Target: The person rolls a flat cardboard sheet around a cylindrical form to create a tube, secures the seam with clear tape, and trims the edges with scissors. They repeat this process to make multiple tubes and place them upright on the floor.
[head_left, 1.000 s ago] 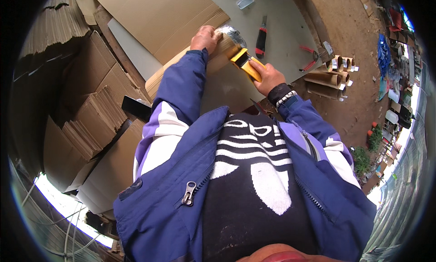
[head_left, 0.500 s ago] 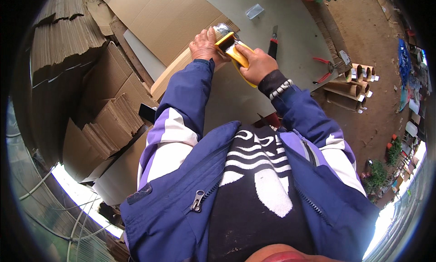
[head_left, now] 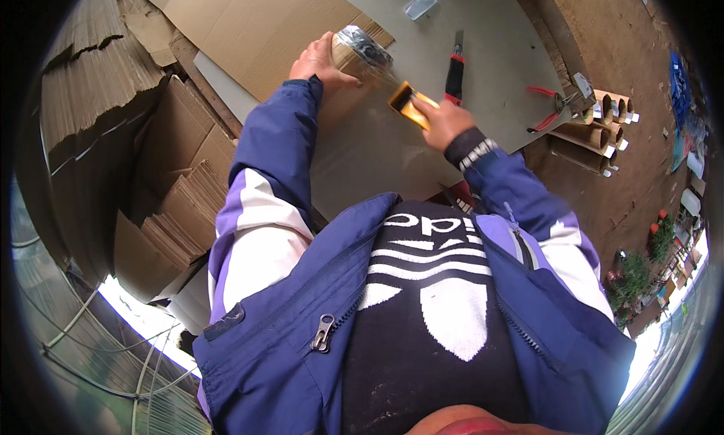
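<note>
My left hand grips a long tan piece that looks like a cardboard tube. Its fingers lie along the left side and the thumb reaches across it. Shiny clear plastic covers the piece's far end. Closed in my right hand is a yellow hand tool with a black head, held apart from the tan piece, just to its right. A blurred, glossy streak runs between the two; I cannot tell what it is. Beyond my right hand lies a utility knife with a black and red handle, blade showing.
A cardboard sheet covers the grey table's far left. A clear plastic box sits at the back, and red-handled pliers near the right edge. Rolled cardboard tubes stand at right; cardboard stacks fill the left.
The yellow tool has come off the tan piece's end and moved right and toward me. My left hand and the piece have shifted left, with the piece's plastic-covered end more exposed.
</note>
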The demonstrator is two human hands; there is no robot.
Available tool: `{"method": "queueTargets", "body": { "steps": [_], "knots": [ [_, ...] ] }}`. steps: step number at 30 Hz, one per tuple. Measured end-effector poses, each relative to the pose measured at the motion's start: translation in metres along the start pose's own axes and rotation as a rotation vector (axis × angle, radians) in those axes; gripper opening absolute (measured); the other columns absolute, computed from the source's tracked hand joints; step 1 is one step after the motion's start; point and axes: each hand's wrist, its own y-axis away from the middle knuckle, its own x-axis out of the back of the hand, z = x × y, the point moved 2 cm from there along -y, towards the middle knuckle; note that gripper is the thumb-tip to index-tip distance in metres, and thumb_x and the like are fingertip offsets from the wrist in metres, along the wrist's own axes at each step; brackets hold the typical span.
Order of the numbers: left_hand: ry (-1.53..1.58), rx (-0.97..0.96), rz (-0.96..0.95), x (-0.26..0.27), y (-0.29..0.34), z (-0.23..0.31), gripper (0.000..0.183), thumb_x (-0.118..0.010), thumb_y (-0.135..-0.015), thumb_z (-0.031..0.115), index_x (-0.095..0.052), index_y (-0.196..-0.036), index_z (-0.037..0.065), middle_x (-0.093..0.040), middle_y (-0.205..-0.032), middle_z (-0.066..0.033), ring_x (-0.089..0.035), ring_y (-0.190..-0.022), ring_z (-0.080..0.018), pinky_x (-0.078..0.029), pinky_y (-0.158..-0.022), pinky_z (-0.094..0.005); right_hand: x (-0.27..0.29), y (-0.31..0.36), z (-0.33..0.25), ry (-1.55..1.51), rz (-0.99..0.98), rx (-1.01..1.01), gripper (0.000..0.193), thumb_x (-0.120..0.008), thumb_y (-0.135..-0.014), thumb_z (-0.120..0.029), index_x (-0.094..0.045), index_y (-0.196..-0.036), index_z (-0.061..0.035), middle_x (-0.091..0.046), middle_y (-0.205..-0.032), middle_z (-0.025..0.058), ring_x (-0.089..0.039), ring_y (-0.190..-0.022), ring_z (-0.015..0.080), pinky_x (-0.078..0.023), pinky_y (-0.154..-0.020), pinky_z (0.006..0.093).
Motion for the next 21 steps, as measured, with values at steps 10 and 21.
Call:
{"method": "queueTargets", "body": {
  "steps": [10,21],
  "knots": [
    [0.529,-0.076,-0.297,-0.022,-0.034,-0.039,0.109,-0.093,-0.059,0.045,-0.04,-0.142,-0.001,-0.064,-0.124,-0.0204,-0.062,-0.117,-0.0311,-0.048,-0.102,-0.038,0.009,-0.014,-0.002,0.001,0.185,0.079,0.055,-0.071,-0.078,-0.023,-0.062,-0.131,-0.0302,-0.062,-0.09,0.015,-0.067,-0.076,0.0351,-0.056,-0.066,0.0452],
    [0.713,-0.218,-0.19,-0.135,0.124,0.014,0.111,-0.089,-0.063,0.042,-0.034,-0.152,0.004,-0.044,-0.148,-0.021,-0.044,-0.136,-0.0321,-0.038,-0.112,-0.0416,-0.001,0.135,0.054,-0.115,0.097,0.22,0.067,-0.08,-0.071,-0.019,-0.061,-0.135,-0.029,-0.055,-0.089,0.0126,-0.065,-0.071,0.0328,-0.055,-0.063,0.041]
  ]
}}
